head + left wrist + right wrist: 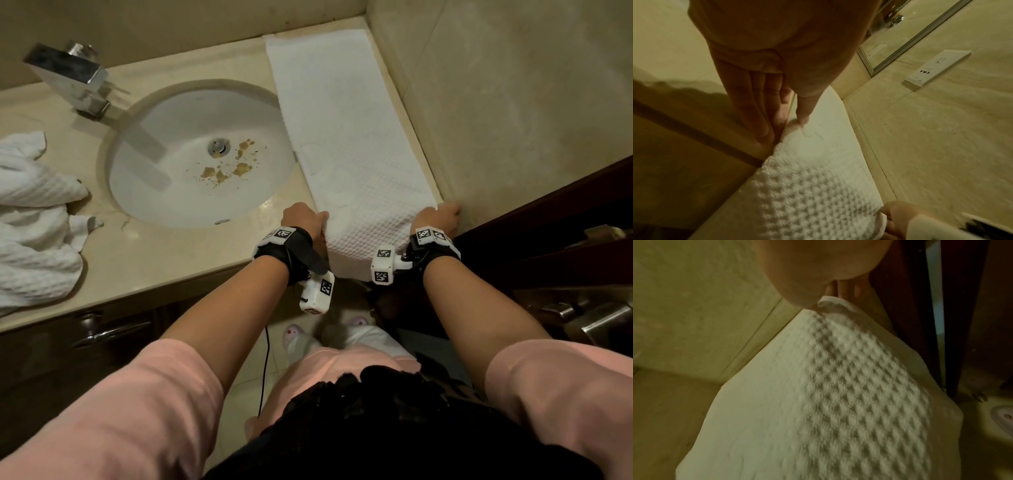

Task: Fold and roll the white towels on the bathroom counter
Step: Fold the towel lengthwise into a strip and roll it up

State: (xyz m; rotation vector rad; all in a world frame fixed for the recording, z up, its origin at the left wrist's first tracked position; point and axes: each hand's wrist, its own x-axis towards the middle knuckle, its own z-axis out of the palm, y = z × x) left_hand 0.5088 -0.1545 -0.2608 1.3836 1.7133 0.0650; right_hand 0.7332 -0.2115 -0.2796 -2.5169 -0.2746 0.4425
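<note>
Head view: folded towel lies as a long strip on the surface, right of centre beside the sink, near end hanging over the front edge. Left hand and right hand each pinch a near corner. To roll well: keep both corners level, start tight, edges aligned. Crumpled towel waits at far left.

Left wrist view: fingers extended along the towel's edge, thumb on top.

Right wrist view: fingertips curled under the lifted corner.

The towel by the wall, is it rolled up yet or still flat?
Flat: the long towel lies as a folded strip along the counter, near end overhanging, with no roll started.
</note>
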